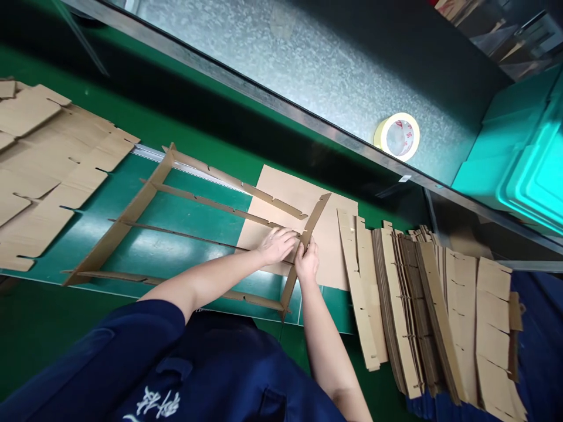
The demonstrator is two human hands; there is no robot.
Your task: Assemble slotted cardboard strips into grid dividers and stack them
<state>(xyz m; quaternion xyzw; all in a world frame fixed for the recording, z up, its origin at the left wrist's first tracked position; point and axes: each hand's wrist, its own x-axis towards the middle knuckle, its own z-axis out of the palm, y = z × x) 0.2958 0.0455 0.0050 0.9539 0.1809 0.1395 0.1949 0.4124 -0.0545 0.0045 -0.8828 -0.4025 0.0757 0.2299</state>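
Observation:
A lattice of slotted cardboard strips (145, 199) stands on edge on the green table (167, 234). Several long strips run left to right between two cross strips. My left hand (276, 244) rests, fingers curled, on a long strip where it meets the right-hand cross strip (308, 231). My right hand (307, 262) pinches that cross strip from the near side. Both hands touch at the joint. A flat cardboard sheet (328, 234) lies under that end of the lattice.
A fanned stack of slotted cardboard strips (440, 316) lies at the right. Flat die-cut cardboard sheets (48, 164) lie at the far left. A roll of tape (397, 136) sits on the metal ledge behind. Teal plastic bins (528, 164) stand at the far right.

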